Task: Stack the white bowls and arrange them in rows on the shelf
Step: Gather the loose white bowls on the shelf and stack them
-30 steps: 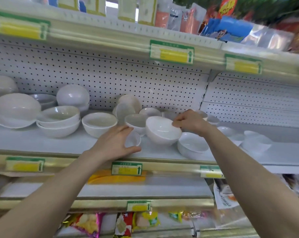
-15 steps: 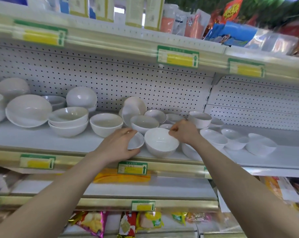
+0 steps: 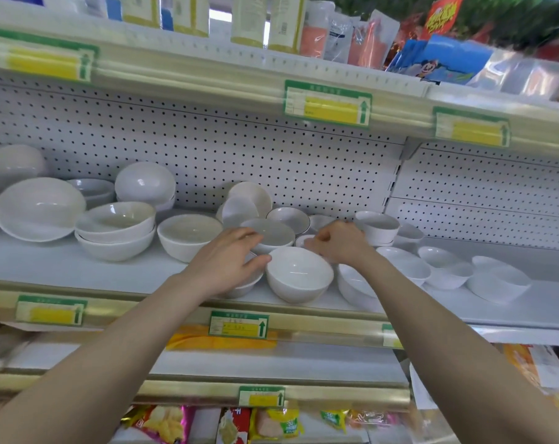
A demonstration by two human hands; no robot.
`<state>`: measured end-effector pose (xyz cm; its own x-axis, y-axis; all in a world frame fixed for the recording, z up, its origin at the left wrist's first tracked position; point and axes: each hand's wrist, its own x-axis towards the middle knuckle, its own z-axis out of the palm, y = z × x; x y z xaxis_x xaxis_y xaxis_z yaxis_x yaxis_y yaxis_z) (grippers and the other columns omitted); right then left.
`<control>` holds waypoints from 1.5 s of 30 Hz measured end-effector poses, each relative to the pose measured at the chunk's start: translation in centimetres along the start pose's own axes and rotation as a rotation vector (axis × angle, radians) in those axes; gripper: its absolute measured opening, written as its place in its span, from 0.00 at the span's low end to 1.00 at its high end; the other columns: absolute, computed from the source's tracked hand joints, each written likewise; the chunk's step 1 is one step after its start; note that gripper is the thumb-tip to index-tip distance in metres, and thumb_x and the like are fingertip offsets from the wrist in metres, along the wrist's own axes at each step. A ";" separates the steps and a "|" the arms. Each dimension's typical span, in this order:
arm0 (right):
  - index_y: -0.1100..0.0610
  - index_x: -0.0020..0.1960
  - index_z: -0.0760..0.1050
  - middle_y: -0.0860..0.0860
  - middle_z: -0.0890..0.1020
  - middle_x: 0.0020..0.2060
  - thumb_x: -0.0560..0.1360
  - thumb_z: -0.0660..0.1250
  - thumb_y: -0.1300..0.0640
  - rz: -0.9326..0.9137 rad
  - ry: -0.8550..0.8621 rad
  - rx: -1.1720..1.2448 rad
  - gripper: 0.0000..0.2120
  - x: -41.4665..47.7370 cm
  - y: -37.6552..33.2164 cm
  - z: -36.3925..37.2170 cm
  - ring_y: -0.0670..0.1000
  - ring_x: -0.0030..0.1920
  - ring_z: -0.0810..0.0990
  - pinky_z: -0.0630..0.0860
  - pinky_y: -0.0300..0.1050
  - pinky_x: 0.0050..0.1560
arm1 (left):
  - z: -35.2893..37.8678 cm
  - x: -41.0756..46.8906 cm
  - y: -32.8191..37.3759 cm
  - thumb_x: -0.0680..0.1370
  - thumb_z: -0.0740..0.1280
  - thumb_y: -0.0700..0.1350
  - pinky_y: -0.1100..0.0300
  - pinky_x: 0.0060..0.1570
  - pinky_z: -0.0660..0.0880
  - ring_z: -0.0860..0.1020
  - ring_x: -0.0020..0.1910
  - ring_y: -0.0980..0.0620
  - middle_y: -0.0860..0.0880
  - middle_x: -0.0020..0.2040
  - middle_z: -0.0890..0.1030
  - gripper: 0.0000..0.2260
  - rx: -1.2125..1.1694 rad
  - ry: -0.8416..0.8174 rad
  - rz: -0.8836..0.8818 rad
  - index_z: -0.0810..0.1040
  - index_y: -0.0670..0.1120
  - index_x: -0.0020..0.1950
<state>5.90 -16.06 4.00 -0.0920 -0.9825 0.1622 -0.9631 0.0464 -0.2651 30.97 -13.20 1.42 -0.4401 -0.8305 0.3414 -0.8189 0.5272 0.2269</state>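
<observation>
Many white bowls lie on the white shelf (image 3: pixel 47 267). A medium white bowl (image 3: pixel 299 274) stands upright near the front edge, between my hands and free of both. My left hand (image 3: pixel 227 261) lies over a small white bowl (image 3: pixel 246 285) just left of it, with fingers wrapped on the rim. My right hand (image 3: pixel 339 245) is behind the medium bowl, its fingers curled at the rim of another small bowl (image 3: pixel 304 239); whether it grips that bowl is hidden. A grey-tinted bowl (image 3: pixel 271 233) sits between the hands, further back.
A stack of two bowls (image 3: pixel 114 232), a single bowl (image 3: pixel 188 235) and a large tilted bowl (image 3: pixel 39 208) stand to the left. Loose bowls (image 3: pixel 445 267) spread to the right, one (image 3: pixel 355 283) under my right forearm. A pegboard back wall (image 3: pixel 207 155) and an upper shelf (image 3: pixel 207 75) close in the space.
My right hand has set the medium bowl down near the front edge, let go and moved behind it. My left hand has stayed on the small bowl.
</observation>
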 end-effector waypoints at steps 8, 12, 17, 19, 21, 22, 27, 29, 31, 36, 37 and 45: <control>0.48 0.50 0.82 0.52 0.81 0.45 0.77 0.60 0.54 -0.002 0.196 -0.157 0.12 7.4 3.6 -2.7 0.58 0.57 0.74 0.72 0.49 0.54 | -0.1 4.7 0.1 0.81 0.60 0.58 0.55 0.67 0.67 0.68 0.71 0.48 0.51 0.74 0.68 0.22 0.060 -0.001 -0.045 0.69 0.52 0.73; 0.47 0.59 0.80 0.47 0.81 0.54 0.74 0.66 0.43 -0.131 -0.056 -0.270 0.16 10.8 4.0 -1.5 0.57 0.61 0.72 0.69 0.54 0.61 | -0.1 6.3 0.7 0.80 0.61 0.60 0.57 0.66 0.65 0.65 0.73 0.50 0.52 0.76 0.65 0.25 0.056 -0.049 -0.064 0.66 0.53 0.75; 0.48 0.48 0.82 0.48 0.80 0.49 0.69 0.69 0.37 -0.236 -0.121 -0.300 0.16 13.2 4.3 1.9 0.58 0.57 0.74 0.66 0.51 0.52 | 0.5 7.8 0.7 0.79 0.61 0.62 0.59 0.70 0.61 0.61 0.75 0.53 0.54 0.76 0.63 0.26 0.046 -0.071 -0.104 0.65 0.55 0.75; 0.50 0.47 0.82 0.49 0.80 0.48 0.69 0.69 0.40 -0.212 -0.081 -0.285 0.16 13.9 4.4 2.5 0.57 0.55 0.76 0.66 0.50 0.50 | 0.7 8.1 0.7 0.79 0.61 0.61 0.59 0.70 0.60 0.61 0.75 0.53 0.54 0.76 0.63 0.25 0.040 -0.083 -0.121 0.65 0.56 0.75; 0.53 0.48 0.80 0.51 0.79 0.46 0.71 0.68 0.43 -0.175 -0.080 -0.285 0.14 14.4 4.2 2.7 0.58 0.55 0.77 0.69 0.50 0.52 | 1.0 8.3 0.7 0.79 0.61 0.60 0.59 0.70 0.60 0.61 0.75 0.53 0.55 0.76 0.63 0.25 0.033 -0.089 -0.135 0.65 0.56 0.75; 0.54 0.48 0.78 0.52 0.78 0.47 0.72 0.68 0.46 -0.150 -0.083 -0.295 0.12 14.7 4.0 2.7 0.58 0.55 0.77 0.70 0.51 0.54 | 1.1 8.4 0.7 0.79 0.61 0.60 0.59 0.70 0.60 0.61 0.75 0.54 0.55 0.76 0.63 0.24 0.036 -0.089 -0.141 0.65 0.56 0.75; 0.55 0.55 0.75 0.54 0.79 0.54 0.76 0.63 0.56 -0.071 -0.043 -0.331 0.09 15.5 3.2 2.6 0.57 0.59 0.74 0.68 0.51 0.57 | 1.8 8.4 0.2 0.79 0.62 0.61 0.60 0.70 0.61 0.61 0.74 0.55 0.57 0.76 0.63 0.24 0.024 -0.072 -0.171 0.66 0.57 0.74; 0.54 0.52 0.79 0.56 0.80 0.50 0.75 0.62 0.58 -0.055 -0.034 -0.191 0.09 15.8 2.3 2.4 0.58 0.56 0.74 0.71 0.48 0.55 | 1.9 8.3 -0.1 0.78 0.62 0.61 0.59 0.70 0.61 0.60 0.74 0.55 0.57 0.76 0.63 0.24 0.022 -0.061 -0.175 0.66 0.58 0.74; 0.52 0.36 0.76 0.56 0.78 0.41 0.72 0.62 0.56 -0.062 -0.068 -0.068 0.07 15.9 1.4 2.3 0.58 0.46 0.73 0.70 0.44 0.45 | 2.2 8.3 -0.4 0.78 0.62 0.62 0.59 0.71 0.61 0.60 0.75 0.55 0.57 0.76 0.63 0.25 0.017 -0.058 -0.182 0.66 0.58 0.74; 0.53 0.38 0.73 0.51 0.73 0.35 0.73 0.64 0.58 -0.088 -0.086 -0.168 0.05 15.3 0.6 2.6 0.55 0.44 0.70 0.72 0.48 0.55 | 2.6 8.1 -1.0 0.78 0.63 0.61 0.57 0.71 0.64 0.63 0.74 0.54 0.57 0.75 0.65 0.24 0.030 -0.011 -0.157 0.68 0.57 0.73; 0.54 0.39 0.74 0.51 0.74 0.35 0.73 0.63 0.58 -0.101 -0.064 -0.162 0.04 15.5 0.4 2.7 0.55 0.45 0.71 0.72 0.48 0.56 | 2.5 8.0 -1.2 0.78 0.63 0.61 0.56 0.69 0.66 0.65 0.73 0.53 0.56 0.74 0.67 0.23 0.043 0.012 -0.148 0.70 0.57 0.72; 0.47 0.44 0.82 0.51 0.83 0.42 0.76 0.64 0.55 -0.272 0.033 0.074 0.09 17.4 -4.2 1.9 0.57 0.49 0.77 0.75 0.47 0.53 | 1.1 7.0 -4.6 0.73 0.72 0.50 0.50 0.51 0.80 0.78 0.59 0.44 0.48 0.60 0.80 0.17 0.130 0.284 -0.212 0.80 0.48 0.61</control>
<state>8.88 -33.68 6.10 0.1580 -0.9505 0.2675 -0.9327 -0.2326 -0.2756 31.24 -21.66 1.79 -0.1514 -0.8260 0.5430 -0.9288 0.3068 0.2079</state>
